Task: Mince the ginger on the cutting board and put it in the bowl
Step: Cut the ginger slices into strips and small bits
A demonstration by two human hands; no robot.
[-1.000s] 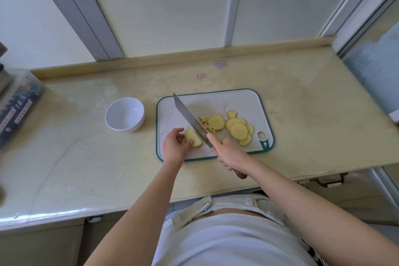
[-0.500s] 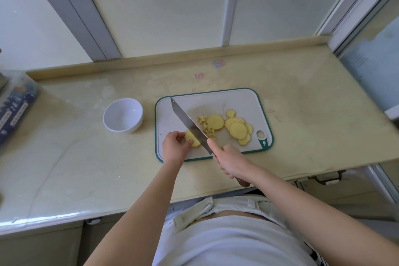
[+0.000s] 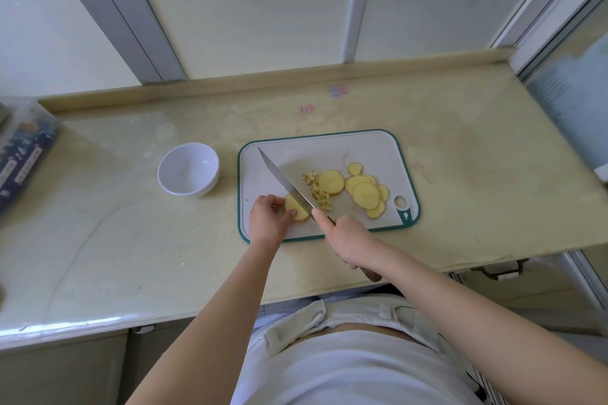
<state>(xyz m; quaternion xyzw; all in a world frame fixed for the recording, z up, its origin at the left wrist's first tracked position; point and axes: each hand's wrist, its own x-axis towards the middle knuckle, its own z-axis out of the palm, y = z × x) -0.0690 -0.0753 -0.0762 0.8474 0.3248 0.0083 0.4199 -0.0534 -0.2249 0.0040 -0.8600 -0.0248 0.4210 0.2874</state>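
While the ginger slice is pinched by the left hand and the knife gripped by the right hand, thin cuts are best made clear of the left hand.

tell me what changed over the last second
The mince beside the knife has grown a little toward the near edge as the chopping went on; the blade itself barely shifted. The right hand still grips the knife and the left hand still pinches the piece. The slices, bowl and board stayed put.
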